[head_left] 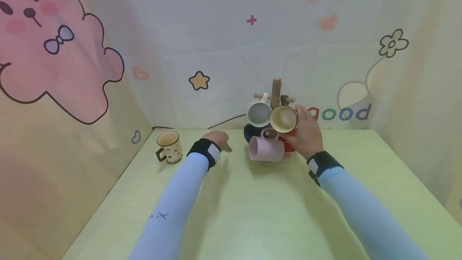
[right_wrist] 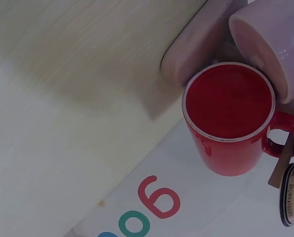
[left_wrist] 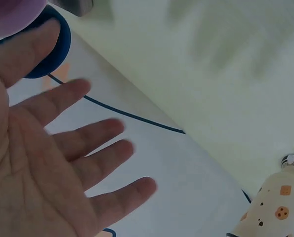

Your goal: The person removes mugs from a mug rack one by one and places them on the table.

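Observation:
My right hand (head_left: 306, 133) grips the side of a cream mug (head_left: 283, 119) with a dark rim, its mouth facing me. The mug is at the upper right of a wooden mug tree (head_left: 276, 91), its brown handle uppermost beside a peg. Its dark-ringed base (right_wrist: 292, 195) shows at the edge of the right wrist view, where the hand itself is out of sight. My left hand (head_left: 217, 137) hovers over the table, holding nothing; in the left wrist view its fingers are spread and fairly straight. A second cream mug (head_left: 169, 147), patterned, stands upright left of it.
Also on the tree hang a white mug (head_left: 258, 113), a pink mug (head_left: 267, 149), a red mug (right_wrist: 231, 123) and a dark blue mug (left_wrist: 63, 47). The pale table (head_left: 249, 212) meets a printed cloth backdrop (head_left: 216, 31) behind the tree.

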The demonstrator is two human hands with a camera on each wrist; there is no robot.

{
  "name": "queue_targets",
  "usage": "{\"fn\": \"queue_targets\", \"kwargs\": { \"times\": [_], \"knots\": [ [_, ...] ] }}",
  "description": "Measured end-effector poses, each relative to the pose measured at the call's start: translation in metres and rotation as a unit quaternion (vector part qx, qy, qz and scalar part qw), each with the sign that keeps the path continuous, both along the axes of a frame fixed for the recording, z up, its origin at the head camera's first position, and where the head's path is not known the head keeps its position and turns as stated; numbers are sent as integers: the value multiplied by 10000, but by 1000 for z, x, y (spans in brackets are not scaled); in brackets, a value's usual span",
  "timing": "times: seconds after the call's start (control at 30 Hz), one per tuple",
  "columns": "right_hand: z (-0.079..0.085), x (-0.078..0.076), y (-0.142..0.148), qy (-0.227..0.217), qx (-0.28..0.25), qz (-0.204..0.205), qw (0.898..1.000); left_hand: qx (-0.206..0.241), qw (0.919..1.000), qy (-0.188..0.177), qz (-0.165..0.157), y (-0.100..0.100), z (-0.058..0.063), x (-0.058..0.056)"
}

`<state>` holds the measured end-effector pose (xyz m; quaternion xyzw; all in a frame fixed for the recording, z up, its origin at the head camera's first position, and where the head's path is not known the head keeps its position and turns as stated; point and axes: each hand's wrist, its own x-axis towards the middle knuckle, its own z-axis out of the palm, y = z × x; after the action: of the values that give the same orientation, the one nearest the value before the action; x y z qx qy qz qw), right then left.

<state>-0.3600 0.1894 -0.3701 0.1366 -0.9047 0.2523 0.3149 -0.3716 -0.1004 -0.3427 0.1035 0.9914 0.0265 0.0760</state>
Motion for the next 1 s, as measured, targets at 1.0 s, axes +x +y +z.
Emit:
{"fn": "queue_targets", "kwargs": {
  "times": [1.0],
  "knots": [
    [10,10,-1,-86,-407,532,9977,168,9995,-218,-128,-2,-16,8]
  ]
}}
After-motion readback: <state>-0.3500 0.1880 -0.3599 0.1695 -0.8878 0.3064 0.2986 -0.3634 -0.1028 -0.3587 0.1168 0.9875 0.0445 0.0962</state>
